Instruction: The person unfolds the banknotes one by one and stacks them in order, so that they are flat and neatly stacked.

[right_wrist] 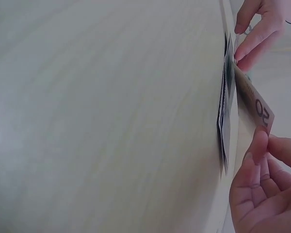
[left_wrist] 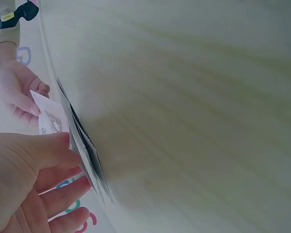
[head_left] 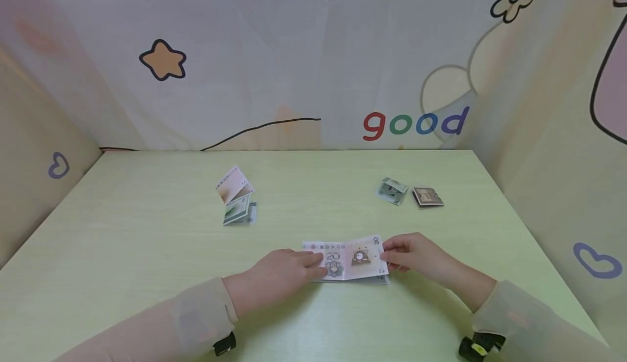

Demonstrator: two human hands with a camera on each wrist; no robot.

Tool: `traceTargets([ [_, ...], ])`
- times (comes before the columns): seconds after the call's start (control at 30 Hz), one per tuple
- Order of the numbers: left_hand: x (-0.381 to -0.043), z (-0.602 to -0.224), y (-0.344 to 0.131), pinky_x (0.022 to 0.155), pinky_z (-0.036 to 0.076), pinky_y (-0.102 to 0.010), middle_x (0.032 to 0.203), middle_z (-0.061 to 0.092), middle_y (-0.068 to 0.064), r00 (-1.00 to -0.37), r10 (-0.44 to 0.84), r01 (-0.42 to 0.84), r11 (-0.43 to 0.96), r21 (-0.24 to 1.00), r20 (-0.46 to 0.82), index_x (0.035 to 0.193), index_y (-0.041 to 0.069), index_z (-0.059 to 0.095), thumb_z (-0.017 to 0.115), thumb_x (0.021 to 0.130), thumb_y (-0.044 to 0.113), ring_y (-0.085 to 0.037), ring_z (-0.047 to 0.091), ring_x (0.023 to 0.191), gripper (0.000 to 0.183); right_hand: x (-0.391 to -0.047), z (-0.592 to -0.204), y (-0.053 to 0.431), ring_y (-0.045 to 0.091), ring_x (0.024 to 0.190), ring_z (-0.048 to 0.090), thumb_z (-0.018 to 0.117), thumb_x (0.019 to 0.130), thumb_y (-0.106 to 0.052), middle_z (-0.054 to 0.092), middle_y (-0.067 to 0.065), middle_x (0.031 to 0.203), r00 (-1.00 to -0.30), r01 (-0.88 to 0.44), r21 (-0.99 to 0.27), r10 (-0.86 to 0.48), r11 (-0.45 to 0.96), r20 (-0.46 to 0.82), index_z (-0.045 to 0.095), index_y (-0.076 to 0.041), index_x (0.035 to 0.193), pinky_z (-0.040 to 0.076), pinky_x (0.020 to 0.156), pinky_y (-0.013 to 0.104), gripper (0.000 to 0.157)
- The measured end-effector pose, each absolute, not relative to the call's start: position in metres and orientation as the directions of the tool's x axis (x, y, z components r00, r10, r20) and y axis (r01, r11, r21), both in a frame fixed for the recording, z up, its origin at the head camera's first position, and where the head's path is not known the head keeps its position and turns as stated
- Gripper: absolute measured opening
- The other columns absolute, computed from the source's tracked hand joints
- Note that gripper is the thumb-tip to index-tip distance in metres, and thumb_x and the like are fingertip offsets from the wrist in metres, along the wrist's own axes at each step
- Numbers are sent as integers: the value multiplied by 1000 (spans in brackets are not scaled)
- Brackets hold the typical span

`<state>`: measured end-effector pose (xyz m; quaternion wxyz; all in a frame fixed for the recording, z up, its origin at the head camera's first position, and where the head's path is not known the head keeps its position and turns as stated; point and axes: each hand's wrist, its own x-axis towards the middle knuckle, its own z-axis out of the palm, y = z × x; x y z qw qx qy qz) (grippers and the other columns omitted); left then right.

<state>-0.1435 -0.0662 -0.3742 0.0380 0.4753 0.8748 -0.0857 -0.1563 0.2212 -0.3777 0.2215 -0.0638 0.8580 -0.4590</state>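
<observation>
Banknotes [head_left: 379, 280] sit steadied, it seems, under the left hand [head_left: 276, 276], its fingers apparently straight. Right hand [head_left: 421, 256] pinches the top note [head_left: 361, 261], holding its end up.

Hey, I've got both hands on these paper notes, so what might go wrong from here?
The top note might tear or crease if the right hand, pinching its raised right end, pulls while the left hand rests on its other end. The notes underneath could slip out of line, as their edges are unevenly spread. The top note's middle fold may also make it spring partly closed if released.
</observation>
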Motion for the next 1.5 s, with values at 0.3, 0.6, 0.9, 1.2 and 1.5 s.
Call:
traceTargets([
  [0.3,-143,-374,-68,91,46,-32,133,52,1,-536,831,844,520,-133,-147,127,23,58,62,88,6,-14,49,121,43,-158,-381,220,16,74,61,63,89,-12,67,6,88,-888,91,-817,-325,570,-326,61,7,111,53,71,30,30],
  [0.6,-143,-374,-68,87,48,-28,130,55,0,-510,846,859,489,-153,-155,125,20,60,61,89,8,-14,54,115,38,-154,-382,216,15,69,56,64,88,-10,63,2,79,-897,19,-786,-337,618,-286,62,6,109,50,63,27,26],
  [0.9,-141,-372,-66,85,49,-28,128,56,-2,-501,853,864,482,-147,-148,124,18,61,61,90,13,-14,55,113,34,-150,-379,205,13,62,47,67,85,-13,55,-3,72,-922,-166,-485,-309,858,-231,41,-2,138,41,57,26,60],
  [1.2,-143,-375,-65,83,50,-28,127,57,-3,-494,859,867,475,-151,-132,123,18,61,61,89,13,-15,57,111,34,-129,-382,191,24,95,58,69,84,-16,59,10,113,-800,-596,-100,-600,797,-17,66,-11,114,53,75,36,30],
  [1.5,-142,-374,-65,86,49,-28,129,56,-2,-514,844,856,495,-147,-152,125,19,60,60,91,14,-15,55,114,34,-113,-378,179,38,126,40,54,91,-44,39,19,142,-744,-635,-87,-638,767,-196,47,-10,137,37,99,49,58],
])
